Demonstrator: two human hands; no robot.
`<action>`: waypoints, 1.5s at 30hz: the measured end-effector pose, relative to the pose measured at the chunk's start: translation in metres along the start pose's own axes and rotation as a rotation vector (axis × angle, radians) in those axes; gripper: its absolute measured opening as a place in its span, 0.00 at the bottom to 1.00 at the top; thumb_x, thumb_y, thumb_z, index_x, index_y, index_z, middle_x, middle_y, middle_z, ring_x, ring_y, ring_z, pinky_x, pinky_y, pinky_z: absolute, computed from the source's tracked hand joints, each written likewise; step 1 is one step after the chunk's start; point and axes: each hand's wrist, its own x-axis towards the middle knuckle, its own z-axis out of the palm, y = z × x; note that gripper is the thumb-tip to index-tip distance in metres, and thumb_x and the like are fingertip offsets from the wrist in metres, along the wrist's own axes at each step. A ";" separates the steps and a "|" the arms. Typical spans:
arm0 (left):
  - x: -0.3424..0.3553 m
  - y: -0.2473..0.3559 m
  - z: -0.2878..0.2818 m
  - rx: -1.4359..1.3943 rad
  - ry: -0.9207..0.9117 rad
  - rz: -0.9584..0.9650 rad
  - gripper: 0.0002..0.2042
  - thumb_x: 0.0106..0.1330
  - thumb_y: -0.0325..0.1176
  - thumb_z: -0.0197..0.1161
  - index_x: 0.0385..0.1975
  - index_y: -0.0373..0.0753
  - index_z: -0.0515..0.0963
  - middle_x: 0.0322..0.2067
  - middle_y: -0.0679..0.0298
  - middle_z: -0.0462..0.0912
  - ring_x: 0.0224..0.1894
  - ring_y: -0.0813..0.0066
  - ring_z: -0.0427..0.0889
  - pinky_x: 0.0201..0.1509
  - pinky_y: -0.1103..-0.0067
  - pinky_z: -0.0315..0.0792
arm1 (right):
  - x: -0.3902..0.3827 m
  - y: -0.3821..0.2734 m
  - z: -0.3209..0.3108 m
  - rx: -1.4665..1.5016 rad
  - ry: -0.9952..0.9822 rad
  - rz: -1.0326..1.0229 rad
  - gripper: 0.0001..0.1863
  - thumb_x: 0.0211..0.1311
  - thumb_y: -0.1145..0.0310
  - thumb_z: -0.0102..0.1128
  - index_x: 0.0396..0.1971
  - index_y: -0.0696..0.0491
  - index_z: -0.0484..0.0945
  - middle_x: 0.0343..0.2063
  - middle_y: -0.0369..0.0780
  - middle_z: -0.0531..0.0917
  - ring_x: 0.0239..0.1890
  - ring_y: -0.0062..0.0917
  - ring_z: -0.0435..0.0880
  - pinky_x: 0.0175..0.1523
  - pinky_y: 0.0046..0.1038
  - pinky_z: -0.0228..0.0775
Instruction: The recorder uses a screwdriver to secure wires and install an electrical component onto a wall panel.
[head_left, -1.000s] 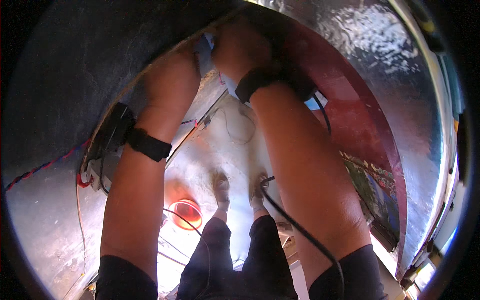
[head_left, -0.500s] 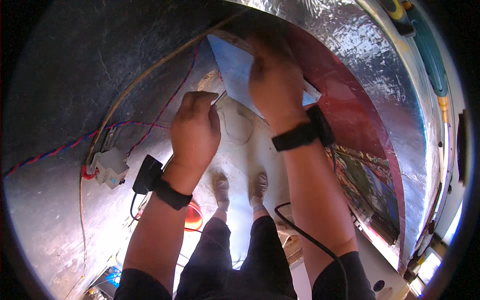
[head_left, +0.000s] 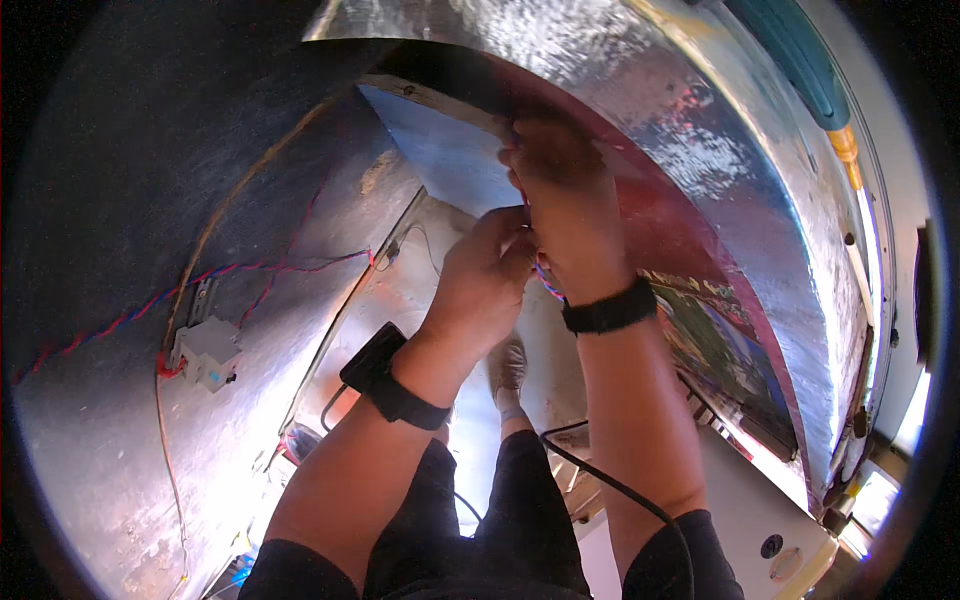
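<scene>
A thin, twisted red-and-blue wire (head_left: pixel 548 285) runs between the hands, two o'clock of centre. The bare left hand (head_left: pixel 482 275) appears to pinch it; the bare right hand (head_left: pixel 572 210) is curled, grasp indeterminable. Recommended: light tension, no kinking.

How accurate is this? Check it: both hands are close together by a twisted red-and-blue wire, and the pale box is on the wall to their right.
Wrong side: the head view shows the pale box on the wall to their left. Left hand and right hand are close together by the twisted wire, as stated.
</scene>
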 end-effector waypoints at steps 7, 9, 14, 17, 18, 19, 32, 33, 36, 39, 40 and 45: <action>0.010 0.030 0.019 -0.209 0.053 -0.194 0.12 0.71 0.29 0.54 0.50 0.32 0.71 0.37 0.59 0.81 0.36 0.73 0.83 0.38 0.79 0.78 | -0.078 -0.015 -0.039 0.345 0.017 0.279 0.15 0.69 0.69 0.52 0.50 0.60 0.74 0.44 0.49 0.80 0.45 0.34 0.82 0.51 0.32 0.73; 0.015 0.030 0.023 -0.233 0.028 -0.196 0.12 0.71 0.29 0.54 0.50 0.32 0.71 0.37 0.59 0.81 0.36 0.74 0.83 0.37 0.80 0.78 | -0.093 -0.007 -0.045 0.455 0.028 0.278 0.16 0.70 0.68 0.50 0.54 0.60 0.72 0.39 0.47 0.82 0.41 0.30 0.83 0.46 0.31 0.75; 0.033 0.023 0.006 0.383 0.113 0.004 0.15 0.68 0.29 0.57 0.53 0.34 0.71 0.38 0.56 0.82 0.38 0.67 0.83 0.40 0.73 0.79 | -0.080 -0.011 -0.065 -0.002 0.125 0.345 0.11 0.67 0.71 0.53 0.45 0.57 0.78 0.25 0.46 0.82 0.28 0.38 0.83 0.34 0.34 0.73; 0.046 0.022 -0.010 1.115 0.299 0.586 0.15 0.65 0.26 0.58 0.52 0.35 0.73 0.43 0.52 0.80 0.44 0.58 0.81 0.45 0.70 0.77 | -0.074 0.012 -0.065 -0.309 0.190 0.166 0.14 0.66 0.72 0.50 0.49 0.56 0.77 0.22 0.40 0.80 0.18 0.20 0.77 0.26 0.26 0.70; 0.047 0.024 -0.015 1.119 0.296 0.586 0.15 0.65 0.26 0.58 0.52 0.35 0.73 0.43 0.52 0.80 0.44 0.58 0.81 0.45 0.70 0.77 | -0.072 0.012 -0.062 -0.306 0.191 0.168 0.14 0.66 0.72 0.50 0.49 0.56 0.77 0.22 0.40 0.80 0.18 0.20 0.77 0.26 0.26 0.70; 0.049 0.026 -0.020 1.130 0.310 0.589 0.15 0.64 0.25 0.58 0.51 0.35 0.74 0.46 0.50 0.79 0.46 0.55 0.79 0.46 0.69 0.76 | -0.069 0.010 -0.058 -0.316 0.228 0.161 0.13 0.65 0.72 0.52 0.48 0.55 0.78 0.23 0.41 0.81 0.19 0.23 0.79 0.27 0.28 0.71; 0.036 0.018 -0.024 1.129 0.307 0.532 0.15 0.62 0.24 0.60 0.49 0.37 0.75 0.50 0.52 0.76 0.50 0.56 0.77 0.45 0.71 0.77 | -0.073 0.028 -0.042 -0.604 0.447 -0.041 0.12 0.61 0.62 0.62 0.38 0.54 0.82 0.33 0.45 0.84 0.33 0.45 0.83 0.37 0.39 0.74; 0.033 0.014 -0.025 1.126 0.307 0.531 0.15 0.62 0.24 0.60 0.49 0.37 0.75 0.50 0.52 0.76 0.50 0.56 0.77 0.45 0.71 0.77 | -0.076 0.028 -0.044 -0.607 0.446 -0.041 0.12 0.61 0.62 0.62 0.38 0.54 0.82 0.33 0.45 0.84 0.33 0.45 0.83 0.37 0.39 0.74; 0.021 0.004 -0.030 1.110 0.288 0.483 0.15 0.62 0.24 0.60 0.49 0.37 0.75 0.50 0.53 0.76 0.51 0.57 0.78 0.44 0.72 0.78 | -0.087 0.028 -0.047 -0.701 0.384 0.038 0.17 0.57 0.73 0.63 0.48 0.50 0.78 0.43 0.46 0.83 0.43 0.42 0.83 0.45 0.37 0.77; 0.008 -0.004 -0.034 1.054 0.252 0.399 0.14 0.63 0.24 0.60 0.49 0.36 0.74 0.50 0.53 0.76 0.51 0.58 0.78 0.45 0.72 0.79 | -0.098 0.029 -0.052 -0.636 0.371 0.158 0.18 0.56 0.73 0.63 0.48 0.50 0.78 0.42 0.44 0.83 0.43 0.42 0.83 0.46 0.37 0.76; 0.005 -0.009 -0.035 1.036 0.247 0.369 0.15 0.63 0.24 0.59 0.50 0.35 0.74 0.51 0.52 0.76 0.52 0.57 0.78 0.48 0.72 0.78 | -0.102 0.028 -0.056 -0.651 0.363 0.149 0.15 0.57 0.68 0.64 0.44 0.55 0.79 0.40 0.48 0.83 0.41 0.43 0.83 0.45 0.37 0.76; 0.043 -0.008 -0.064 0.613 0.440 0.162 0.20 0.64 0.23 0.57 0.57 0.34 0.70 0.56 0.49 0.73 0.56 0.57 0.76 0.58 0.73 0.73 | -0.105 0.024 -0.052 -0.398 0.288 0.127 0.18 0.57 0.65 0.65 0.45 0.58 0.78 0.40 0.52 0.83 0.39 0.43 0.85 0.45 0.36 0.77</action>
